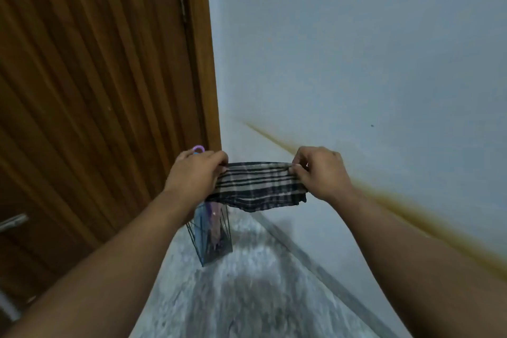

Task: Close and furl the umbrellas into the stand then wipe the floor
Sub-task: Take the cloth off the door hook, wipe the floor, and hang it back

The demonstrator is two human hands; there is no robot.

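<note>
While both forearms reached out over the speckled floor (260, 282), the person held a striped cloth (258, 186) stretched between two hands at mid-height. Left hand (196, 173) pinched the cloth's left end, fingers curled over the top edge; right hand (319, 171) pinched the right end the same way. Cloth pulled taut along its upper edge, lower part hanging in loose folds. Judgement: it was being spread or folded to a usable width before going down to the floor, so the wiping step looked about to begin, not yet started.

Just beyond and below the left hand, the wire umbrella stand (212, 236) stood on the floor in the corner where the wooden door (96, 77) met the pale wall (356, 49). Furled umbrellas (214, 223) sat upright inside it, purplish fabric showing through the wires; a purple loop (198, 149) showed above the left knuckles, probably a handle strap. Count of umbrellas unclear. Judgement: the stowing part appeared done.

Farther right, a brownish streak (397, 206) ran diagonally down the wall. Picture was blurred throughout.
</note>
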